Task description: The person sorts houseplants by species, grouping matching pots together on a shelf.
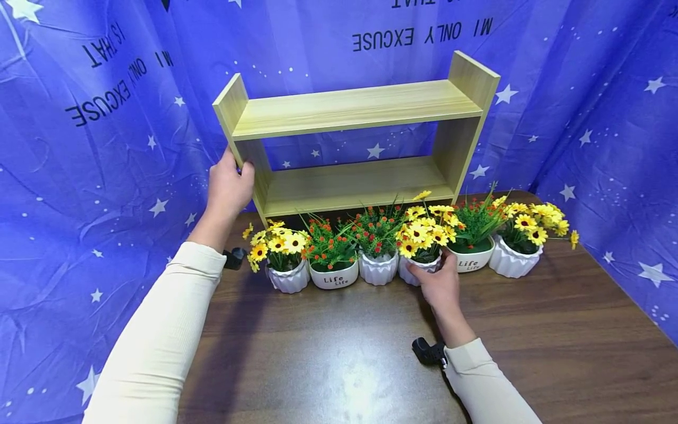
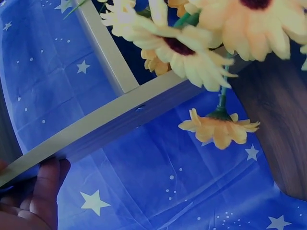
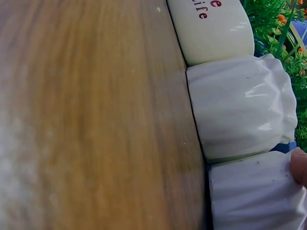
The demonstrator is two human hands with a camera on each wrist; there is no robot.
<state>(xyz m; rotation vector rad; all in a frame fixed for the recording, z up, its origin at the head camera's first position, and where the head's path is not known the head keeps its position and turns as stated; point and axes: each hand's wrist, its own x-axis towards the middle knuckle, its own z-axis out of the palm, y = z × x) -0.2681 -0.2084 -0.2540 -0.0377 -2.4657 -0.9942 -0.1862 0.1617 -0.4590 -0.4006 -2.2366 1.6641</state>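
Observation:
My left hand (image 1: 230, 185) grips the left side panel of a two-tier light wooden shelf (image 1: 360, 109). In the left wrist view, its fingers (image 2: 45, 191) curl against the panel's edge (image 2: 96, 117). At the shelf's front, my right hand (image 1: 442, 285) holds a fluted white flowerpot (image 1: 405, 274) of yellow daisy-like flowers (image 1: 421, 231) by its side. The right wrist view shows the thumb (image 3: 299, 166) on that pot (image 3: 254, 196), close beside another white pot (image 3: 235, 105). Most of the right hand is outside that view.
Several other potted plants line up along the shelf's front, including oval "Life" pots (image 1: 333, 277) with red-dotted greenery and a yellow-flowered pot (image 1: 514, 259) at the right end. The brown wooden table (image 1: 296, 347) extends toward me. A blue star-patterned curtain (image 1: 598, 118) surrounds it.

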